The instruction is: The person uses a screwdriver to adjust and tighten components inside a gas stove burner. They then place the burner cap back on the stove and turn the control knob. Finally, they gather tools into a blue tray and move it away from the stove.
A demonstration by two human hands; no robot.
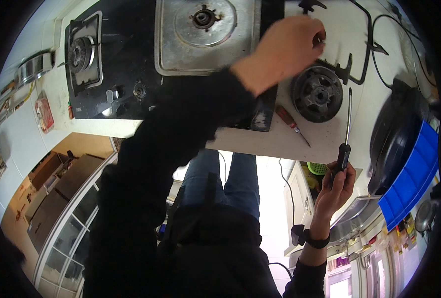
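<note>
My left hand (294, 48) reaches across the right edge of the black gas hob (126, 54), its fingers curled closed. What they hold, if anything, is hidden. My right hand (335, 187) grips the black handle of a long screwdriver (348, 119), whose shaft points away from me over the counter. Between the hands lies a round dark burner head (318, 94). Next to it rests a smaller red-handled screwdriver (287, 118). A black pan support (367, 44) lies on the counter beyond. The square metal drip tray (163, 49) surrounds an uncovered burner base (203, 19).
At the hob's left sits another burner (81, 53) with its pan support. A metal control knob (112, 95) lies near the hob's front. To the right are a black pan (399, 129), a blue ridged panel (412, 174) and a dark cable (375, 59). The counter (260, 144) ends at my body.
</note>
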